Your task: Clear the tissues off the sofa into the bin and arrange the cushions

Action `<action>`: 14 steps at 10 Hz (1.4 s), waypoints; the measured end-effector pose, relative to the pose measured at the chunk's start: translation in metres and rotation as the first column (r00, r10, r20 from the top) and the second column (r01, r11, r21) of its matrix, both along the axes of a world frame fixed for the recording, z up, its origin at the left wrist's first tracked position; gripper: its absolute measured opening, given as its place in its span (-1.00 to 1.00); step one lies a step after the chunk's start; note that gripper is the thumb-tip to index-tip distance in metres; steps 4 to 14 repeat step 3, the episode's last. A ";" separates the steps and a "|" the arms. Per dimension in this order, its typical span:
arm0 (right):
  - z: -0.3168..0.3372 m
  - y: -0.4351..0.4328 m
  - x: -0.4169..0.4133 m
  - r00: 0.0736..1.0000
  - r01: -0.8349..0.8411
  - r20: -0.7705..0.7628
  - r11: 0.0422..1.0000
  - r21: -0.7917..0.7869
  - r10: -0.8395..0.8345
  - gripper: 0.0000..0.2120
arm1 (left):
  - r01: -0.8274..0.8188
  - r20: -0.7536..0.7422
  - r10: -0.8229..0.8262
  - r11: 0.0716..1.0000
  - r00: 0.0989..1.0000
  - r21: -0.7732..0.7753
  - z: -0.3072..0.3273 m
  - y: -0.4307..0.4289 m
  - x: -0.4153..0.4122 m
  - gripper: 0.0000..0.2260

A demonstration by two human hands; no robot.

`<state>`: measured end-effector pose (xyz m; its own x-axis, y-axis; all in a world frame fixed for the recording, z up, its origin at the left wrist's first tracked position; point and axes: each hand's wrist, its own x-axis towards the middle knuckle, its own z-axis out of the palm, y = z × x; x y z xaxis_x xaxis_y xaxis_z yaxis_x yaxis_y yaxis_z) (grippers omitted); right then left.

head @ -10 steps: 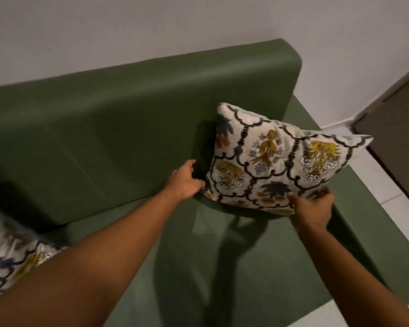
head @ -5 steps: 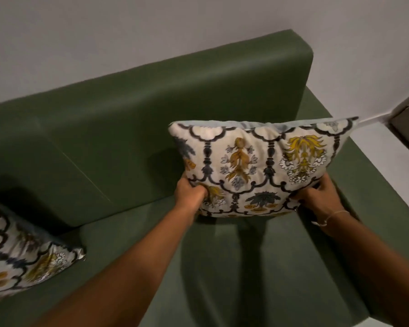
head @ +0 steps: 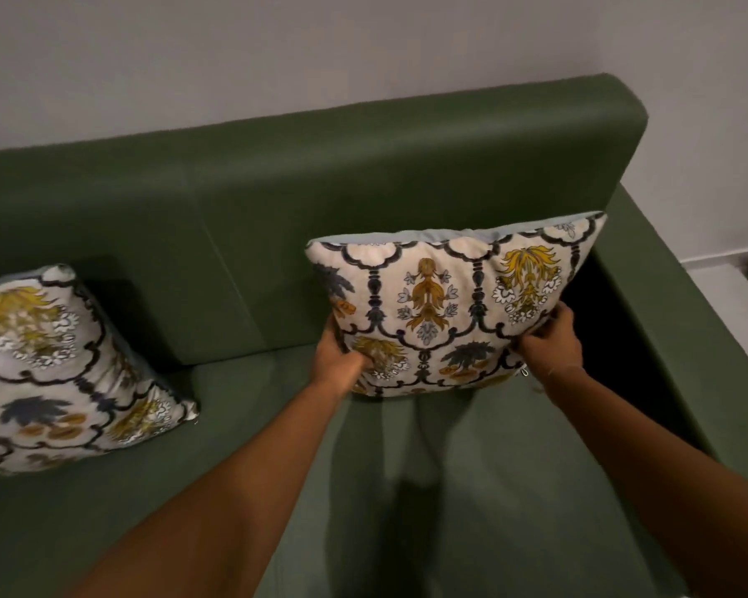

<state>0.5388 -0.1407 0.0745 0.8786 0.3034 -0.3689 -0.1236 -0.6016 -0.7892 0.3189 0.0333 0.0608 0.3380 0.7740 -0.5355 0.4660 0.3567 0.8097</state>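
The sofa is matt green cloth, both cushions printed woven fabric, the wall smooth matt paint

A dark green sofa stands against a pale wall, its seat carrying two patterned cushions. One cushion leans tilted at the left end of the seat, against the backrest. The other cushion stands upright on its lower edge near the right end, just before the backrest and beside the armrest
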 end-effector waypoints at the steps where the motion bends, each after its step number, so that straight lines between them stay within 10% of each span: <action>1: 0.043 -0.014 -0.045 0.986 0.157 0.027 0.974 0.166 -0.164 -0.22 | 0.078 -0.155 -0.074 0.997 0.985 0.020 0.010 0.005 -0.052 -0.21; 3: 0.216 -0.082 -0.159 0.980 -0.201 0.136 0.710 0.675 0.148 -0.39 | 0.448 -0.586 -0.277 0.878 0.761 0.167 0.066 -0.004 -0.221 -0.42; 14: 0.216 -0.082 -0.159 0.980 -0.201 0.136 0.710 0.675 0.148 -0.39 | 0.448 -0.586 -0.277 0.878 0.761 0.167 0.066 -0.004 -0.221 -0.42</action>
